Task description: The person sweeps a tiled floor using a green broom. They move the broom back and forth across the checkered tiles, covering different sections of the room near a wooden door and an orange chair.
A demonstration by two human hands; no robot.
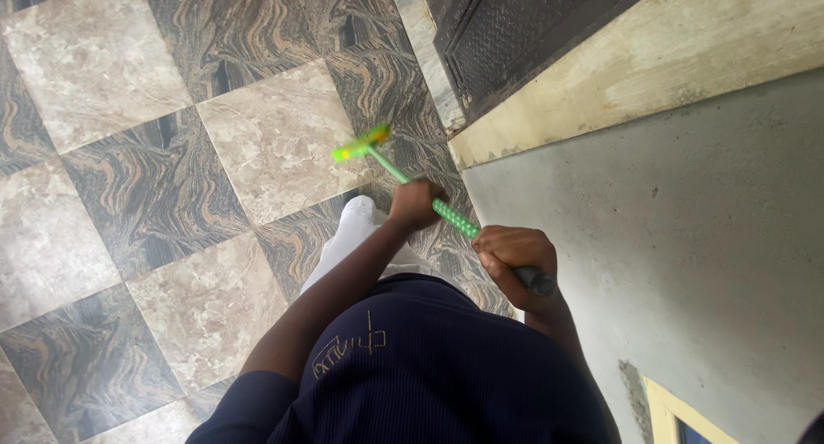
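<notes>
The left hand [415,203] and the right hand [513,253] both clasp a green long-handled mop stick [446,211], the left farther along it, the right near its grey end. The stick's green head [361,143] blurs above a checkered marble floor [154,187]. To the right rises a grey wall [687,238], with a dark door [515,32] at the far side.

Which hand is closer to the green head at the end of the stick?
The left hand. It grips the stick partway down, the closer one to the green head. The right hand grips near the grey top end, farther from the head.
</notes>
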